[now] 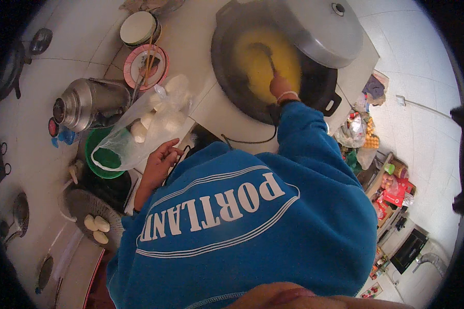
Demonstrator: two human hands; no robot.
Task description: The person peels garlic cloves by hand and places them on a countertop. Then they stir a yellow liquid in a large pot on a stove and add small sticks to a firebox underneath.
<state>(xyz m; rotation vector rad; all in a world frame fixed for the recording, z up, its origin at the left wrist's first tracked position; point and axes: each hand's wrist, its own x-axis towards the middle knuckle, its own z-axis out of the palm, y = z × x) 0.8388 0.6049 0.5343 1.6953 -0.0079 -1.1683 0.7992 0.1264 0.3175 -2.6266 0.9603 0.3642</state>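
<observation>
My right hand (282, 87) grips the handle of a dark ladle (263, 50), whose head dips into yellow liquid (251, 73) in a big black wok (226, 73). Haze hangs over the liquid and blurs the ladle's head. A grey metal lid (321, 34) leans over the wok's right side. My left hand (160, 162) holds nothing, with its fingers partly bent and apart, close to my body. Just beyond it lies a clear plastic bag (120, 135) with several pale round buns or dough pieces (174, 119) inside.
A green basin (94, 158) sits beneath the bag's mouth. Past it are a metal thermos flask (96, 102), a pink-rimmed plate (131, 65) with chopsticks (150, 61), and stacked bowls (137, 28). A cord (251, 142) runs along the counter's front. Three pale pieces (100, 224) rest on a round tray (79, 204).
</observation>
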